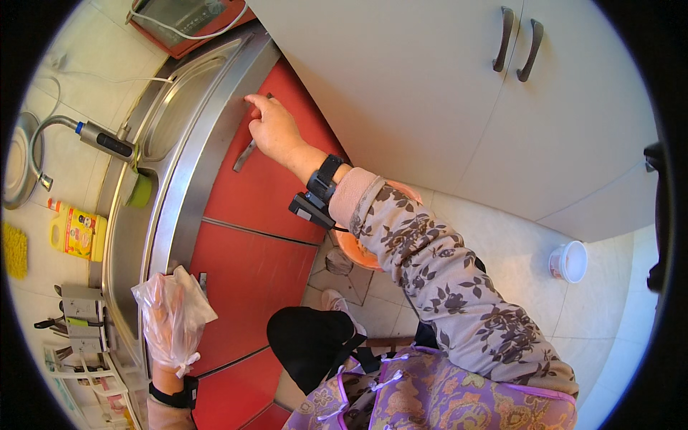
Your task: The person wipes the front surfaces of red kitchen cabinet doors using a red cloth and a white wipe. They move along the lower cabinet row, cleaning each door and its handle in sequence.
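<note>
A loose clear plastic glove, tied at the wrist, covers my left hand. That hand is over the front edge of the steel sink counter, its fingers loosely stretched and holding nothing I can see. My bare right hand reaches to the farther red cabinet front. It covers the middle of the metal cabinet handle and appears closed on it; the index finger sticks out toward the counter edge, and the other fingertips are hidden. A black band with a small device circles my right wrist.
Along the wall are a faucet, a green cup, a yellow bottle and a knife rack. An orange basin lies under my right arm. A white bucket stands on the floor by a tall pale cabinet.
</note>
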Demonstrator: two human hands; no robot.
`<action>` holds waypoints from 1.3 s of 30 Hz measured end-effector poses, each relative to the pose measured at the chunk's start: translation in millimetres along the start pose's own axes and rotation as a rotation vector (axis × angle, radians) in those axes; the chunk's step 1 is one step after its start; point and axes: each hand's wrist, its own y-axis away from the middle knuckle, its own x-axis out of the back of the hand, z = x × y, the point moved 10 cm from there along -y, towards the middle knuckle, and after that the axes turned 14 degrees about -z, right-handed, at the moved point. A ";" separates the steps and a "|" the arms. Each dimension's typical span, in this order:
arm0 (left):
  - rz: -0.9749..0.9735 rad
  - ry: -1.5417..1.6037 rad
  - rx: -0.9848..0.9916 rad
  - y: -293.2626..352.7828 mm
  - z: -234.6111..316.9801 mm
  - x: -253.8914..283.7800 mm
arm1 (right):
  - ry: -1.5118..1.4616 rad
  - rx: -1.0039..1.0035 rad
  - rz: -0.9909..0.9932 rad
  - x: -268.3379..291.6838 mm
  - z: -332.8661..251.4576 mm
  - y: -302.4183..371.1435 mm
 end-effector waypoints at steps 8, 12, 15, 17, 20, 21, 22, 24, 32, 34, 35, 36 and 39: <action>-0.009 -0.091 -0.045 -2.9 14.6 3.9 | 0.002 0.007 0.045 8.5 7.0 6.9; 0.034 -0.119 -0.046 -2.9 11.3 9.4 | -0.009 0.100 -0.014 -11.8 -12.3 30.5; 0.000 -0.088 0.000 -6.4 0.2 4.9 | -0.045 0.078 -0.055 -31.3 -21.9 45.7; -0.028 -0.066 0.022 -10.6 -6.9 1.3 | -0.077 0.081 -0.083 -43.9 -29.0 51.9; 0.032 -0.073 -0.020 -16.6 -7.6 6.5 | -0.059 0.085 -0.112 -59.5 -36.9 60.2; 0.059 -0.084 -0.044 -17.7 -5.8 9.7 | -0.041 0.093 -0.104 -62.1 -39.3 62.3; 0.056 -0.086 -0.043 -20.3 -6.6 9.9 | -0.022 0.106 -0.094 -63.5 -42.1 62.8; 0.076 -0.075 -0.057 -22.5 -5.4 13.1 | -0.012 0.135 -0.064 -62.5 -46.2 62.0; 0.050 -0.062 -0.017 -23.3 -8.8 9.7 | -0.085 0.148 -0.036 -53.0 -49.7 43.8; 0.055 -0.062 -0.022 -21.7 -9.0 9.7 | -0.039 0.166 -0.028 -54.9 -53.7 49.6; 0.059 -0.052 -0.030 -21.6 -9.3 9.9 | -0.005 0.119 -0.060 -59.6 -50.8 49.1; 0.065 -0.033 -0.031 -21.5 -10.4 10.7 | -0.025 0.183 -0.010 -55.3 -57.1 51.1; 0.084 -0.031 -0.042 -23.5 -11.7 13.8 | -0.067 0.182 0.014 -52.7 -57.4 47.4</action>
